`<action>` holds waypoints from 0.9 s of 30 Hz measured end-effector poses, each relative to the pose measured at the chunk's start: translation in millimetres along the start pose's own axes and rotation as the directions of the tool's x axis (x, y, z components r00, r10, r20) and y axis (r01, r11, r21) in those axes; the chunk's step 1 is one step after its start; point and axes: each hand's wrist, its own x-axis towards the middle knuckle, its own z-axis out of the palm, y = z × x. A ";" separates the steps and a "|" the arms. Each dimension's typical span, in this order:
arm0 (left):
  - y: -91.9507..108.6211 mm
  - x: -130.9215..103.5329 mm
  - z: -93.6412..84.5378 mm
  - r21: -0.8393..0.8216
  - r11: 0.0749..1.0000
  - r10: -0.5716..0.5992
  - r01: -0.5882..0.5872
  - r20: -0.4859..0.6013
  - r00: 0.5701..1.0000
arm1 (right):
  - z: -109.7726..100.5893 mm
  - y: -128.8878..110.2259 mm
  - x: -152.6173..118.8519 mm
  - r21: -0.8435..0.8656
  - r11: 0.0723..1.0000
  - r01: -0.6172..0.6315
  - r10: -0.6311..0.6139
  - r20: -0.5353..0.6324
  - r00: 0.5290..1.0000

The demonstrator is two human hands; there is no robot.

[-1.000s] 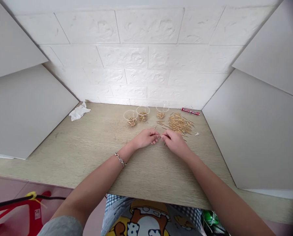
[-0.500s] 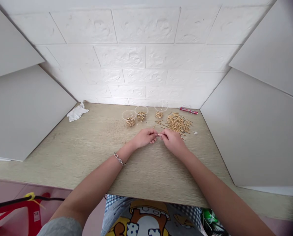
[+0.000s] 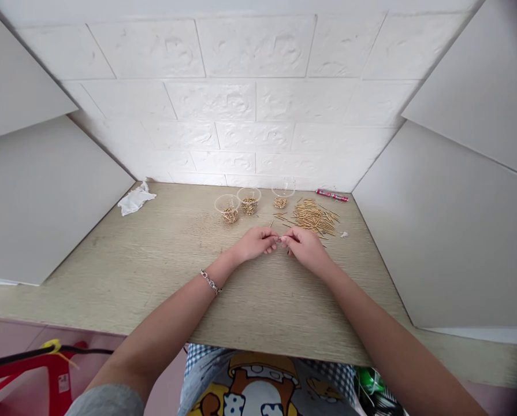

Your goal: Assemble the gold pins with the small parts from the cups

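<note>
My left hand [image 3: 258,242] is closed in a pinch, its fingertips meeting those of my right hand [image 3: 299,244], which is pinched as well. What lies between the fingertips is too small and covered to make out. Just beyond my right hand spreads a pile of thin gold-coloured metal pins [image 3: 313,216], with a few loose ones to its left. Past my left hand stand clear plastic cups: the left cup [image 3: 227,205] and the middle cup [image 3: 249,196] hold small gold pieces, and the right cup [image 3: 283,188] holds fewer.
A red tube-shaped wrapper [image 3: 332,195] lies by the wall. Crumpled white tissue [image 3: 137,199] is at the back left. Tiny brown bits are scattered left of the cups. Grey panels [image 3: 449,231] close in both sides of the wooden table [image 3: 279,312].
The fingers of my right hand have shifted slightly, and its fingertips now sit closer against my left fingertips. The cups and the pin pile look the same.
</note>
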 end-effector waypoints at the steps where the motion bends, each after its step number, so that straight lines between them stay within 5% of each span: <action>1: 0.2 0.0 0.8 -0.002 1.000 -0.004 0.004 -0.013 1.000 | 0.3 0.3 -0.7 -0.075 0.996 0.055 -0.057 -0.027 0.998; 6: -0.2 -0.5 3.3 0.011 1.000 0.000 0.001 -0.038 0.999 | -4.4 -1.3 -4.9 -0.355 0.919 0.172 -0.194 -0.027 0.981; 11: 0.3 -1.3 2.8 0.026 1.000 0.016 -0.016 -0.017 1.000 | -9.4 -2.6 -3.2 -0.151 0.981 0.120 -0.112 0.064 0.992; 15: 0.1 -0.7 1.6 -0.023 1.000 0.003 -0.004 -0.012 1.000 | -3.1 -0.1 -0.7 0.068 0.998 0.003 -0.005 0.027 1.000; 23: -3.7 1.2 2.0 0.017 1.000 0.016 -0.016 -0.034 0.999 | 0.2 3.7 -1.5 -0.205 0.958 0.202 -0.217 -0.054 0.975; 27: -4.9 1.2 2.3 0.063 0.997 0.035 -0.033 -0.034 0.999 | -2.3 1.1 -1.6 -0.181 0.969 0.169 -0.174 -0.014 0.985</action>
